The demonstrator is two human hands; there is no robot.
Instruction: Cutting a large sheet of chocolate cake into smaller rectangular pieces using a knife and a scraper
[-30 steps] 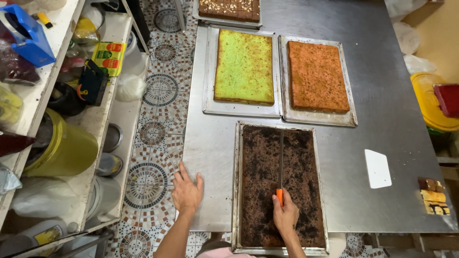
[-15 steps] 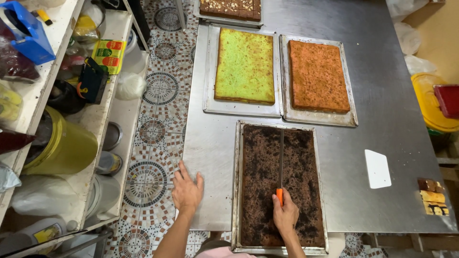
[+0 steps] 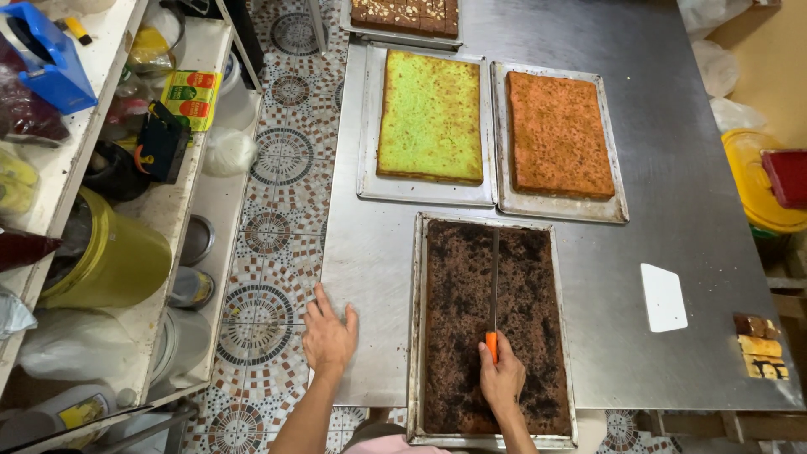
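A dark brown sheet cake (image 3: pixel 458 319) lies in a metal tray (image 3: pixel 418 336) at the near edge of a steel table (image 3: pixel 672 210). My right hand (image 3: pixel 502 382) grips the orange handle of a long knife (image 3: pixel 493 286), whose blade runs lengthwise down the middle of the cake. My left hand (image 3: pixel 328 336) rests flat with fingers spread on the table's near left corner, just left of the tray.
Behind stand a green cake (image 3: pixel 430 116) and an orange cake (image 3: pixel 559 133) on trays, and another brown cake (image 3: pixel 408 13) at the far edge. A white scraper (image 3: pixel 662 297) and cake pieces (image 3: pixel 759 345) lie right. Shelves (image 3: pixel 176 210) with containers line the left; patterned tile floor between.
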